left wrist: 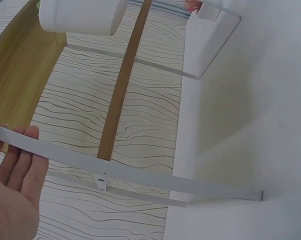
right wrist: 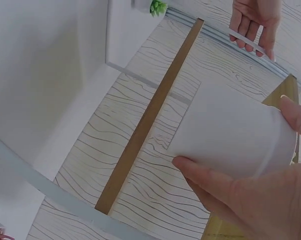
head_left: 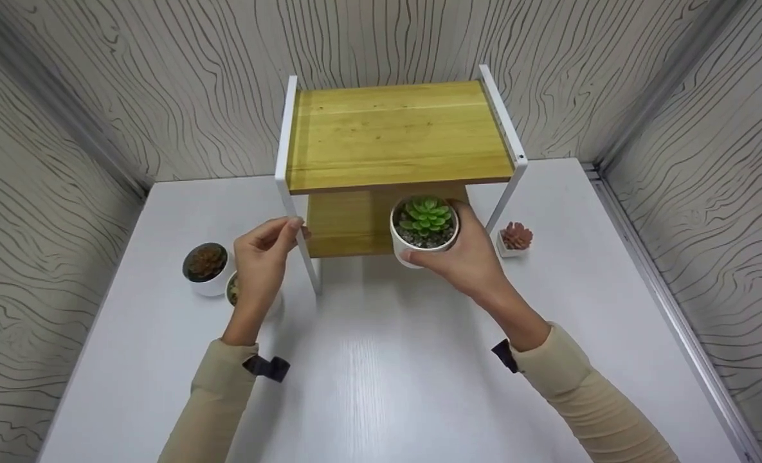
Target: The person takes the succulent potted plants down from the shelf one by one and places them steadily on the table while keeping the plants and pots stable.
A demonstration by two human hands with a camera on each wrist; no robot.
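My right hand (head_left: 474, 260) grips a white round pot (head_left: 408, 254) with a green succulent (head_left: 426, 215) and grey gravel, its thumb on the near side. The pot hangs before the gap between the shelf's upper board (head_left: 397, 135) and lower board (head_left: 348, 225). In the right wrist view, the fingers lie along the smooth pot wall (right wrist: 235, 130). My left hand (head_left: 260, 257) holds the white front-left leg (left wrist: 140, 175) of the two-tier shelf, its fingers curled around it in the left wrist view.
Left of the shelf stands a white pot with a brownish succulent (head_left: 206, 262). Another potted plant (head_left: 233, 289) beside it is partly hidden by my left wrist. A small pot with a red succulent (head_left: 516, 236) stands to the right. Patterned panels (head_left: 381, 38) enclose the white table (head_left: 368, 386).
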